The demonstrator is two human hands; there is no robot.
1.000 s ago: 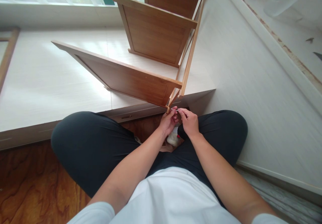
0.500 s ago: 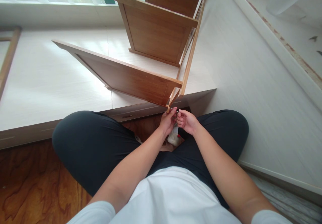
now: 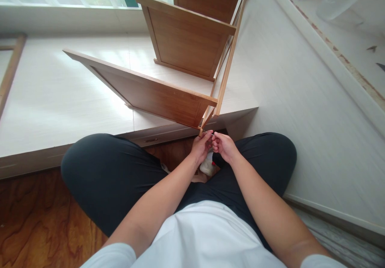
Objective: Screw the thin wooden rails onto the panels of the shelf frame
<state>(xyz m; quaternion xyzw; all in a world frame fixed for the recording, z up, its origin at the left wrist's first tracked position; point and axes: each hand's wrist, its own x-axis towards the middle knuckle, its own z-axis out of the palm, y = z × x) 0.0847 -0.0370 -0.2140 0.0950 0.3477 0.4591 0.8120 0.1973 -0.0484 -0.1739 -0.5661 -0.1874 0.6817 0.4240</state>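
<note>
Right hand (image 3: 224, 147) shifted nearer left hand (image 3: 201, 147); both pinch a thin metal tool (image 3: 211, 133) at wooden rack (image 3: 168, 101) corner. Risk: tool slipping from fingertips.

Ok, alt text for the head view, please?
Both hands meet at the lower corner of a wooden rack: the left hand and the right hand pinch a thin metal piece at the rack's leg. The rack lies on a pale platform; the person sits cross-legged on a wood floor.

Smooth brown wood shelf panels (image 3: 156, 97), pale matt woodgrain platform (image 3: 60, 99), glossy wood floor (image 3: 36, 220)
</note>
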